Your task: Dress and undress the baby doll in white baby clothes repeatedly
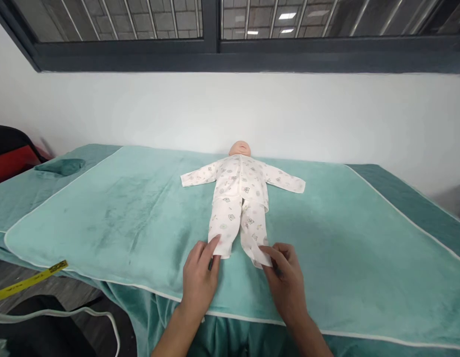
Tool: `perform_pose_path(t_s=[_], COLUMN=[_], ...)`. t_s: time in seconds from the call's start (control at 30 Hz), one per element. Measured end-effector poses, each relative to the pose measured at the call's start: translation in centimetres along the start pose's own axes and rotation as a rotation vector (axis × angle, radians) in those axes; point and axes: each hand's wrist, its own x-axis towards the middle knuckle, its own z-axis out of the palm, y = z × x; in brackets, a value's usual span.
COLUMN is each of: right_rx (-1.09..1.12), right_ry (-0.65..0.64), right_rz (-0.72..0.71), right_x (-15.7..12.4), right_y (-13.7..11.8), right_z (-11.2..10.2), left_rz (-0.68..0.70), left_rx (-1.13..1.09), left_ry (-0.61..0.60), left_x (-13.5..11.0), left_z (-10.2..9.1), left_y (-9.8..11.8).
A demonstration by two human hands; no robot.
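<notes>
On the green cover lies a baby doll [239,148], its head toward the wall. A white printed long-sleeved top [239,176] covers its body, sleeves spread to both sides. White printed trousers [226,218] lie below the top, legs slightly apart. My left hand [202,265] pinches the hem of the left trouser leg between thumb and fingers. At the other hem, my right hand [284,270] pinches the right trouser leg, whose edge is lifted and creased. The doll's hands and feet do not show.
The bed's green velvet cover [121,208] has white piping near the front edge. A white wall [140,109] and a dark window frame [215,57] stand behind. At left are a red and black bag [14,153], yellow tape [32,280] and a pale cable [66,312].
</notes>
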Motion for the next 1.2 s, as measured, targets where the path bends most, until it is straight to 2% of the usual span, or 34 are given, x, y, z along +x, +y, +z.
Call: perform_pose_path(t_s=[0.13, 0.33, 0.47, 0.6, 0.8, 0.97, 1.07, 1.2], right_rx=[0.013, -0.050, -0.099, -0.154, -0.304, -0.360, -0.315, -0.235], right_ry=[0.050, -0.008, -0.017, 0.035, -0.084, -0.118, -0.139, -0.115], right_rz=[-0.050, -0.122, -0.087, -0.104, -0.174, -0.183, -0.189, -0.213], right_x=[0.2, -1.2, -2.9, -3.6, -0.6, 1.5, 1.8, 1.5], right_y=[-1.1, -0.9, -0.7, -2.0, -5.0, -5.3, -5.3, -5.7], right_z=[-1.4, -1.1, -0.9, -0.9, 1.8, 4.1, 4.3, 3.4], left_rz=[-0.008, 0.067, -0.020, -0.132, -0.180, -0.222, -0.233, -0.188], left_rx=[-0.004, -0.017, -0.048, -0.033, -0.070, -0.219, -0.235, -0.205], left_ry=[0.056, -0.041, -0.014, 0.005, -0.026, -0.070, -0.061, -0.024], left_x=[0.4, -1.5, -2.8, -2.1, -0.1, -0.2, -0.8, -1.5], left_z=[-1.1, -0.7, -0.4, -0.1, 0.0, -0.9, -1.3, -1.4], left_y=[0.5, -0.1, -0.4, -0.1, -0.1, 0.5, 0.8, 0.3])
